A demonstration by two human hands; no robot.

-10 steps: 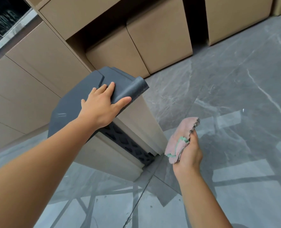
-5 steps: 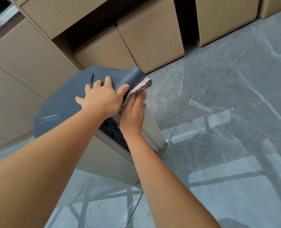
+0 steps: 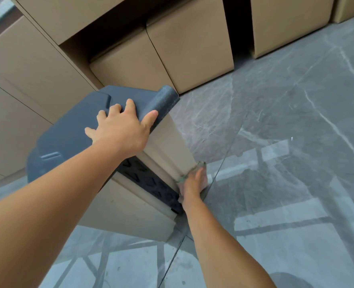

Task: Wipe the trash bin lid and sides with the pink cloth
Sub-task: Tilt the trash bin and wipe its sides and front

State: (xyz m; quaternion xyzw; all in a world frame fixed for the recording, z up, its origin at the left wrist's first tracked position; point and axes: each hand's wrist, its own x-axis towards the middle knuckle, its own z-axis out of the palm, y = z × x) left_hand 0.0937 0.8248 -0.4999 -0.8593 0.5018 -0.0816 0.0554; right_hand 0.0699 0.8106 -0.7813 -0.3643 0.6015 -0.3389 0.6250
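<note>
Since half a second ago, the right hand (image 3: pixel 192 183) has slid from just under the lid's rolled edge down the bin's beige side to a spot low on that corner, close to the floor. It presses the pink cloth (image 3: pixel 201 166) flat against the trash bin (image 3: pixel 167 146), fingers stretched along the wall rather than curled; only a thin fringe of pink with a green edge shows around the fingertips and beside the palm, the rest hidden beneath the hand.

The left hand (image 3: pixel 122 129) lies spread on the dark grey lid (image 3: pixel 72 129), palm down, fingers splayed across the top and the thumb reaching toward the lid's rounded rim (image 3: pixel 165 98). It grips nothing, only bearing on the lid's surface, as it did earlier.

The bin appears tilted in this wide view, its lid end nearer the camera. A black patterned panel (image 3: pixel 151 181) runs down the face of the bin beside the cloth. Behind the bin stand tan cabinet fronts (image 3: pixel 188 38), one of them touching or nearly touching the lid's far edge. The grey marbled floor (image 3: pixel 286 121) spreads out on the side of the bin where the cloth is pressed, carrying pale reflections.
</note>
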